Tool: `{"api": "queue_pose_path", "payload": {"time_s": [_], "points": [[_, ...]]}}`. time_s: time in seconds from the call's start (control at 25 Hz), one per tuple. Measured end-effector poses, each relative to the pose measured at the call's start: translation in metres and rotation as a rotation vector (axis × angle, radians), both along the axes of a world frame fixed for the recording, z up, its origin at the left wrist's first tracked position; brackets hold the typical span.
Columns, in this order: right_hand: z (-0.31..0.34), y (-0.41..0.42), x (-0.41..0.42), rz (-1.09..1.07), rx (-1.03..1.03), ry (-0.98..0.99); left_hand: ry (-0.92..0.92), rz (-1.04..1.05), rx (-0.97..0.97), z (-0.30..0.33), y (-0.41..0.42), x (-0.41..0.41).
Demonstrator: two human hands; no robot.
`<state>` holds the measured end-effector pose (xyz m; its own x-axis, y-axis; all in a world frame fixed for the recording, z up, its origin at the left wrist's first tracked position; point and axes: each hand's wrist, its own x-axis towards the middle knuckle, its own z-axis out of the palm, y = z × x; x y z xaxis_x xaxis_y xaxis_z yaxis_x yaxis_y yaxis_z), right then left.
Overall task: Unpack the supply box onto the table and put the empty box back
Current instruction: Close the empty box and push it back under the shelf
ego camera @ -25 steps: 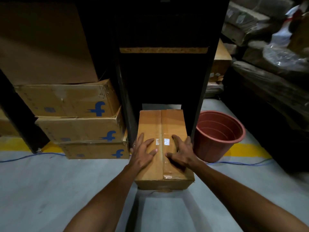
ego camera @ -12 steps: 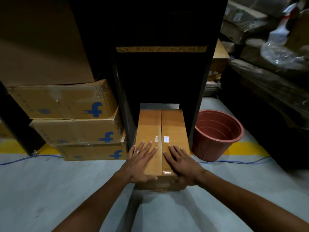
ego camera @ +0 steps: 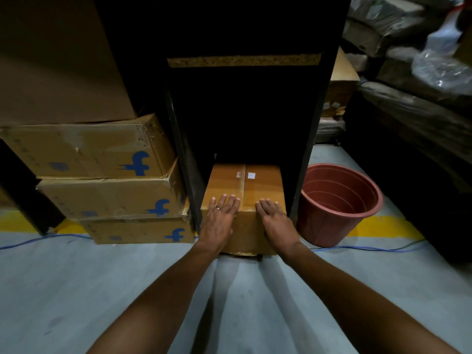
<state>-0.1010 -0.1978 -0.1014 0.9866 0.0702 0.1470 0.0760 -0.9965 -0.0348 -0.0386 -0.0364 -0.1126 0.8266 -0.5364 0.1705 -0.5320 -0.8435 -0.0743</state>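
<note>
On the left sit stacked boxes [ego camera: 102, 175] with blue marks. The left hand [ego camera: 219, 221] lies flat with straight fingers on the supply box [ego camera: 245, 190], and so does the right hand [ego camera: 277, 221]; neither grips it. The box sits on the floor, partly inside the dark shelf [ego camera: 242, 111]. A crooked push could jam it against the shelf wall, or bump the red bucket [ego camera: 337, 205].

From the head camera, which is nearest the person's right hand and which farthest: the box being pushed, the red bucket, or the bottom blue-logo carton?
From the right hand:
1. Box being pushed: under the palm, touching.
2. Red bucket: just to its right.
3. Bottom blue-logo carton: far left, beyond the left hand.
</note>
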Motion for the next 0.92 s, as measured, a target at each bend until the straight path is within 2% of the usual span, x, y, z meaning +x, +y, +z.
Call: {"api": "queue_pose_path", "payload": {"time_s": [0.32,0.56,0.76,0.92], "points": [[-0.002,-0.021,0.055,-0.052,0.091,-0.027,0.052,0.045,0.017,-0.003,-0.03,0.052],[-0.005,-0.023,0.066,-0.089,0.089,-0.003,0.109,0.118,0.011,-0.003,-0.04,0.046],[0.035,-0.012,0.047,-0.071,0.006,0.118,0.271,0.06,-0.004,0.03,-0.023,0.011],[0.089,0.01,0.003,0.017,0.036,0.237,0.281,0.035,-0.144,0.087,0.005,-0.031]]}}
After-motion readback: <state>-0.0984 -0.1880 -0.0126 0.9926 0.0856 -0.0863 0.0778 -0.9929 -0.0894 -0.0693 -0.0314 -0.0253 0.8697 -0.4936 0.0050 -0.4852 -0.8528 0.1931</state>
